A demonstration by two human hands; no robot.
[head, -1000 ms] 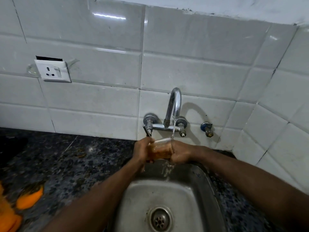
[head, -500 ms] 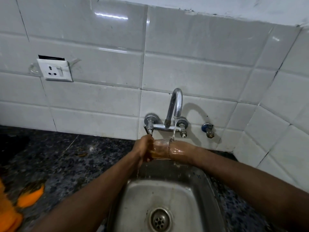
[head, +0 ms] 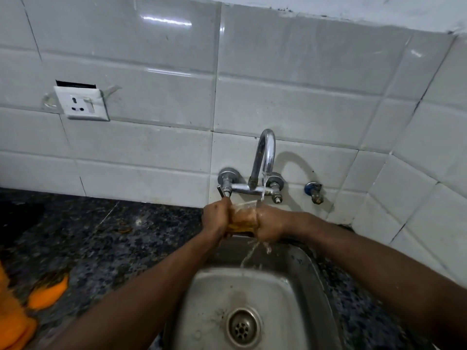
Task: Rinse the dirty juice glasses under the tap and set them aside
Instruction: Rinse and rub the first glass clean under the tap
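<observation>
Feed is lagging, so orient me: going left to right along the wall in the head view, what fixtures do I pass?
Wall socket → left tap handle → curved tap spout → right tap handle → small blue-capped valve.

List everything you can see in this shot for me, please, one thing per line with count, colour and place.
juice glass: one, clear with an orange tint, held under the tap over the sink's back edge
tap: one, chrome, on the wall, water running
small valve: one, blue-topped, right of the tap
sink: one, steel, bottom centre
drain: one, metal, in the sink floor
counter: one, dark speckled stone, left of the sink
socket: one, white, on the tiled wall, upper left
orange pieces: blurred, counter's left edge
left hand: grip on the glass
right hand: grip on the glass, wet
</observation>
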